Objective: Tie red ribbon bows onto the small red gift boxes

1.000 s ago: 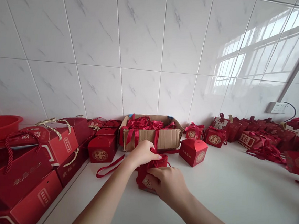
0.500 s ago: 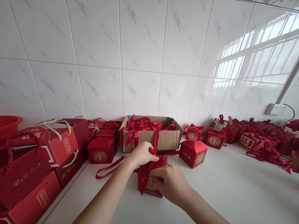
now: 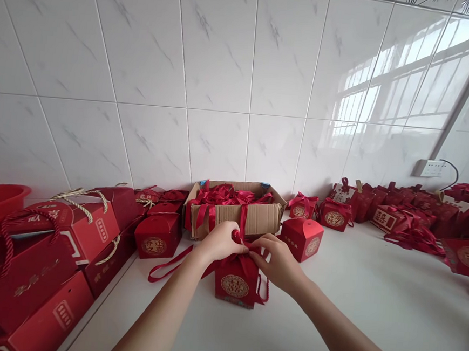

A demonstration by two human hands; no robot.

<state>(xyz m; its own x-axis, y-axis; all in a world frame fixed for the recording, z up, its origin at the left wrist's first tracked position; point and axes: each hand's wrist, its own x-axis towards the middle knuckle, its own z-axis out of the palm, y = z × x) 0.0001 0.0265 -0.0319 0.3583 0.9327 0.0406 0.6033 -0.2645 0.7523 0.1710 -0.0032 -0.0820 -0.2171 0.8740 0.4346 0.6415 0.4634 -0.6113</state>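
Note:
A small red gift box (image 3: 235, 287) with a round gold emblem stands upright on the white table in front of me. Red ribbon (image 3: 247, 264) runs over its top, with loose ends hanging down the front and right side. My left hand (image 3: 225, 246) pinches the ribbon above the box, thumb pointing right. From the right, my right hand (image 3: 280, 259) meets it there, thumb and fingers closed on the ribbon too. The knot itself is mostly covered by the fingers.
Behind stands a cardboard box (image 3: 235, 219) heaped with red ribbons. Untied red boxes flank it, one at left (image 3: 158, 234) and one at right (image 3: 301, 239). Larger gift boxes (image 3: 36, 268) with rope handles fill the left; several small boxes line the wall at right. Another person's fingers show at the right edge.
My right hand has risen from the box's front to its top, beside my left hand. The ribbon end that covered the emblem has moved aside. At far right, a red box has shifted left.

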